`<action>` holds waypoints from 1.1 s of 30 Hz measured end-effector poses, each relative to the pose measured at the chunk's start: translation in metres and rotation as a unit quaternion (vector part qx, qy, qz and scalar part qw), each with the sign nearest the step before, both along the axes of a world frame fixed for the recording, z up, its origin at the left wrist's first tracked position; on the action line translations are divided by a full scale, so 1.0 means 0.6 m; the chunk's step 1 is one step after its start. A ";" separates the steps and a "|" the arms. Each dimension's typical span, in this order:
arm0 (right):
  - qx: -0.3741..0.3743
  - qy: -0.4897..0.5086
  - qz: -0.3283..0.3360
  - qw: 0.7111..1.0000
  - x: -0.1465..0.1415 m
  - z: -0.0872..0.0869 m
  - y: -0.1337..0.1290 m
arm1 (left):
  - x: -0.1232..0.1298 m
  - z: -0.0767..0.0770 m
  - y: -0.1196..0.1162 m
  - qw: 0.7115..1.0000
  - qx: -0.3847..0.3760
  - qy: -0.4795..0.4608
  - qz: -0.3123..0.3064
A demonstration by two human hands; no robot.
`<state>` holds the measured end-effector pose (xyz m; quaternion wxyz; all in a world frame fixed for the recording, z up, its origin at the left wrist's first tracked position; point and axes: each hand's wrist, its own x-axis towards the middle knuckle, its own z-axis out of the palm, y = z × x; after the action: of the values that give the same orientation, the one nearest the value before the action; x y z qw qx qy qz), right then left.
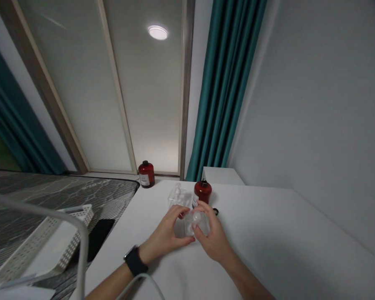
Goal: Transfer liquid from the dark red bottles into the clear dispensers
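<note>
My left hand (171,229), with a dark watch on the wrist, curves round the left side of a small clear container (190,226) on the white table. On its right side is my right hand (211,233), thumb and fingers bent around a clear rounded piece (196,217) at the container's top. Just behind stands a red bottle (203,191) with an open-looking dark neck. Another clear container (176,195) with a rounded knob sits behind my left hand. A small black ring-like part (216,211) lies beside my right hand, partly hidden.
A second red bottle (146,175) with a black cap stands at the table's far left corner. The white table (268,233) reaches to the right wall. Left of it are a white perforated basket (43,246), a black flat item (101,237) and a pale curved tube (83,250) near the camera.
</note>
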<state>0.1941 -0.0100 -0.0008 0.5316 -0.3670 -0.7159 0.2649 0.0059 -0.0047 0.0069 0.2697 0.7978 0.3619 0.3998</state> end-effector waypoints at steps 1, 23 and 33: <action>0.000 -0.001 -0.009 1.000 -0.001 0.002 0.001 | 0.000 0.001 0.000 1.000 0.000 0.000 0.001; -0.016 0.034 -0.018 0.999 0.001 -0.006 0.000 | -0.002 -0.002 0.002 1.000 0.003 -0.015 0.027; -0.032 0.032 -0.040 0.998 0.000 -0.006 0.007 | 0.000 0.002 -0.002 1.000 -0.001 -0.003 0.016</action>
<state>0.1940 -0.0056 -0.0043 0.5528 -0.4031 -0.6744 0.2779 0.0057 -0.0060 0.0083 0.2654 0.7905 0.3741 0.4058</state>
